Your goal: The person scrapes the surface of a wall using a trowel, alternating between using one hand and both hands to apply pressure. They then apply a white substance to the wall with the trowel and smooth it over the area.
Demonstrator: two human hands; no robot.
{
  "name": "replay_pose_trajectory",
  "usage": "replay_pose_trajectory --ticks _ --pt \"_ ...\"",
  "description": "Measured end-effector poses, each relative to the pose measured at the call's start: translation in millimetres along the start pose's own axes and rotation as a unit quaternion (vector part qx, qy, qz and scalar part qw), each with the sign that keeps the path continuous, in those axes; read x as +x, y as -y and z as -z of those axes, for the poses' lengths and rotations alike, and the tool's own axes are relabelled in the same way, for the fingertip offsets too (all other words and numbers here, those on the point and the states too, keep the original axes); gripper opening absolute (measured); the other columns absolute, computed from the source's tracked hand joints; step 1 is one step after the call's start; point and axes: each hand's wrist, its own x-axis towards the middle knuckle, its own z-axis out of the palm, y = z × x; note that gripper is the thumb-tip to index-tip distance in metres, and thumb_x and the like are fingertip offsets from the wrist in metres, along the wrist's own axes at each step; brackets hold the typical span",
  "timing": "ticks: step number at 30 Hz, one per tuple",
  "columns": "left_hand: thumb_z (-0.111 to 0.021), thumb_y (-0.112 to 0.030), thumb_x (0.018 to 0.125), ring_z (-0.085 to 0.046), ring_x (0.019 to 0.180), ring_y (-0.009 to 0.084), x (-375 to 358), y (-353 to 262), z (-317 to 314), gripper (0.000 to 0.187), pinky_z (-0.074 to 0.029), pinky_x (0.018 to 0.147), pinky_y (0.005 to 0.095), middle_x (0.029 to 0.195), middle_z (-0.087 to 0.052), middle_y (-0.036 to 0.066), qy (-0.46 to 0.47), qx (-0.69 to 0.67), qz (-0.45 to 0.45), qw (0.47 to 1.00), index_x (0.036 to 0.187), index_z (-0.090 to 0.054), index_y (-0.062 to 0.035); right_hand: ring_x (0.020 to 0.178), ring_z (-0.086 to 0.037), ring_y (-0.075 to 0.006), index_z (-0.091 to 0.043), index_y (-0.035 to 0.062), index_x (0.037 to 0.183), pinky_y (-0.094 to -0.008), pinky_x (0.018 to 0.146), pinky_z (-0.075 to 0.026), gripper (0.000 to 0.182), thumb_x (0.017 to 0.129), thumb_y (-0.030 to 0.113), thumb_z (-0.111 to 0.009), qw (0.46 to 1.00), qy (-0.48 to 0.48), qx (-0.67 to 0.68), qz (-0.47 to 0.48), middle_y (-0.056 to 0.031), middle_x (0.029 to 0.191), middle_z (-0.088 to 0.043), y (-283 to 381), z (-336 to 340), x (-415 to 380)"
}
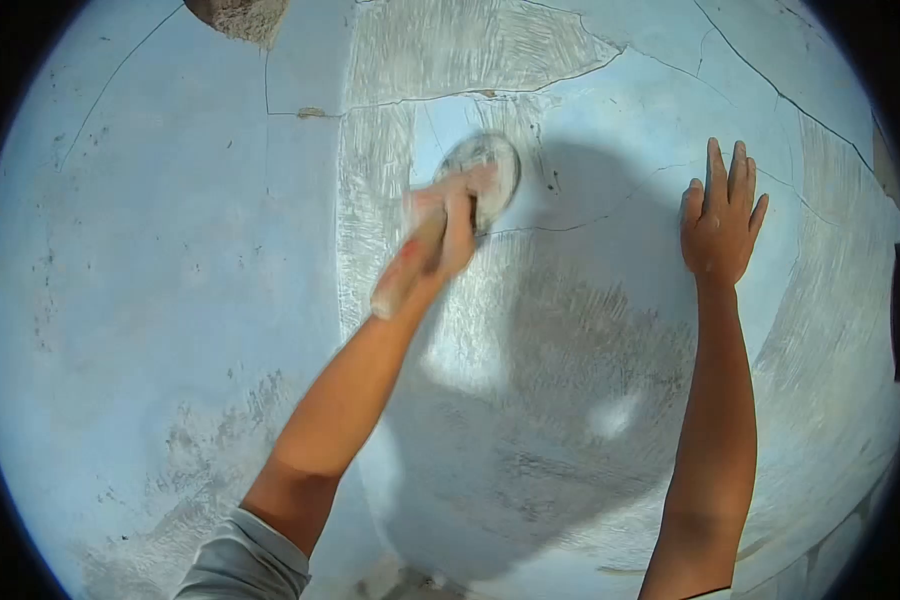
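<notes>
L hand (458,225) fist-tight round blurred tool (402,268), R hand (723,225) w/ fingers apart, on wall (190,200)

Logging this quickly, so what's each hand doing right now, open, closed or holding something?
Left hand: closed, holding a motion-blurred hand tool at the wall.
Right hand: open, holding nothing visible, apparently flat against the wall.

The left hand (457,222) and its round-headed tool (506,180) are blurred, and the top edge cuts off a brown patch (240,17).
</notes>
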Motion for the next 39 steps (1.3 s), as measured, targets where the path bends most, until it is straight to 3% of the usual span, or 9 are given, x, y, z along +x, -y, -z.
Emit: replay_pose_trajectory --ticks 4,7,11,14,20,25,30,33,39 --pt "-0.045 -0.011 0.103 -0.078 0.100 0.0373 13 -22 3 0.033 -0.058 0.100 0.0394 0.105 -0.080 0.023 0.047 0.092 0.064 0.993 0.096 -0.074 0.0047 0.163 -0.030 -0.0267 -0.041 0.0344 0.165 -0.0607 0.132 -0.019 0.058 0.108 0.034 -0.049 1.000 0.007 -0.006 -0.003 -0.0039 0.175 -0.035 0 -1 0" --pt "-0.046 -0.009 0.103 -0.078 0.097 0.0379 -35 -4 8 0.032 -0.061 0.092 0.0408 0.106 -0.080 0.023 0.039 0.139 -0.139 0.980 0.096 -0.075 0.0037 0.162 -0.030 -0.0264 -0.042 0.0335 0.165 -0.0609 0.132 -0.020 0.058 0.108 0.034 -0.051 1.000 0.004 -0.004 0.003 -0.0041 0.174 -0.035 -1 -1 -2" --pt "-0.046 -0.006 0.103 -0.078 0.095 0.0327 16 13 11 0.031 -0.060 0.087 0.0359 0.104 -0.080 0.022 0.041 0.151 -0.162 0.974 0.098 -0.075 0.0031 0.162 -0.031 -0.0280 -0.044 0.0327 0.164 -0.0615 0.131 -0.021 0.057 0.108 0.034 -0.051 1.000 -0.005 0.004 0.004 -0.0059 0.174 -0.037 -1 -1 0" --pt "-0.048 -0.014 0.108 -0.079 0.096 0.0303 38 3 3 0.034 -0.060 0.088 0.0347 0.104 -0.080 0.020 0.012 0.015 0.009 1.000 0.098 -0.075 0.0034 0.161 -0.032 -0.0287 -0.045 0.0326 0.164 -0.0615 0.131 -0.021 0.056 0.108 0.035 -0.050 1.000 -0.015 0.010 0.016 -0.0062 0.173 -0.038 -5 -2 1" --pt "-0.045 -0.027 0.114 -0.078 0.107 0.0333 -43 28 35 0.041 -0.060 0.092 0.0363 0.111 -0.081 0.018 0.066 0.139 -0.173 0.973 0.104 -0.074 0.0019 0.161 -0.034 -0.0289 -0.045 0.0324 0.163 -0.0625 0.130 -0.022 0.055 0.109 0.036 -0.049 0.999 -0.031 0.011 0.022 -0.0064 0.172 -0.039 -5 -7 -6" --pt "-0.045 -0.010 0.112 -0.070 0.079 0.0162 40 25 20 0.027 -0.057 0.071 0.0258 0.094 -0.078 0.012 0.040 0.334 -0.022 0.941 0.112 -0.072 -0.0033 0.161 -0.034 -0.0283 -0.044 0.0334 0.164 -0.0621 0.131 -0.022 0.055 0.109 0.036 -0.050 0.999 -0.025 0.002 0.023 -0.0066 0.173 -0.039 -6 -7 -3" --pt "-0.051 -0.006 0.106 -0.077 0.112 0.0349 -40 7 16 0.023 -0.058 0.099 0.0386 0.118 -0.079 0.021 0.080 0.116 -0.088 0.986 0.103 -0.074 -0.0044 0.161 -0.034 -0.0279 -0.044 0.0334 0.164 -0.0615 0.131 -0.022 0.055 0.109 0.036 -0.050 0.999 -0.027 0.013 0.020 -0.0061 0.173 -0.039 -4 -7 -3" --pt "-0.046 -0.013 0.106 -0.069 0.082 0.0216 -19 28 13 0.030 -0.057 0.080 0.0306 0.107 -0.081 0.017 0.070 0.182 -0.187 0.963 0.109 -0.073 0.0003 0.161 -0.034 -0.0277 -0.045 0.0336 0.163 -0.0612 0.131 -0.022 0.055 0.109 0.037 -0.050 0.999 -0.027 0.014 0.019 -0.0057 0.173 -0.039 -6 -5 -3" --pt "-0.047 -0.004 0.099 -0.078 0.098 0.0337 20 -2 2 0.027 -0.061 0.088 0.0357 0.110 -0.080 0.019 0.071 0.083 -0.054 0.993 0.098 -0.073 0.0019 0.160 -0.035 -0.0282 -0.048 0.0326 0.162 -0.0612 0.130 -0.023 0.054 0.108 0.037 -0.051 0.999 -0.032 0.017 0.020 -0.0060 0.172 -0.041 -5 -5 -4"
